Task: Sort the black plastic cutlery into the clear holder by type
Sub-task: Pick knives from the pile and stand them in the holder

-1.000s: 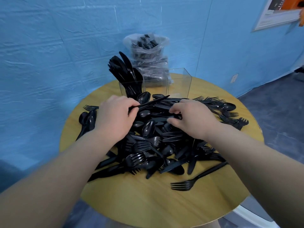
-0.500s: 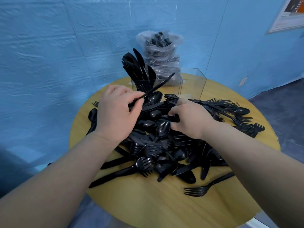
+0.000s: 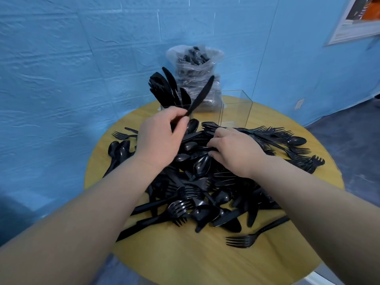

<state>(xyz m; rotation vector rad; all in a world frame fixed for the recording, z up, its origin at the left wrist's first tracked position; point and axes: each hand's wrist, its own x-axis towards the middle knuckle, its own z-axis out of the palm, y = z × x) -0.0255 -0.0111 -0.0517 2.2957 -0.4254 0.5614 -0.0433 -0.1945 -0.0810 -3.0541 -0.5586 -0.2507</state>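
We see the left hand [image 3: 158, 138] pinching a knife [image 3: 200, 96] by its handle, blade raised toward the holder [image 3: 234, 109] at the far side of the counter [image 3: 185, 254]. The right hand [image 3: 236, 151] grips pieces in the pile [image 3: 195, 182]. Only the holder's left compartment holds knives; most cutlery remains unsorted.

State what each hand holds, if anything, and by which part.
The left hand pinches a black knife by its handle end, blade pointing up. The right hand has its fingers in the cutlery pile; whether it grips anything cannot be told.
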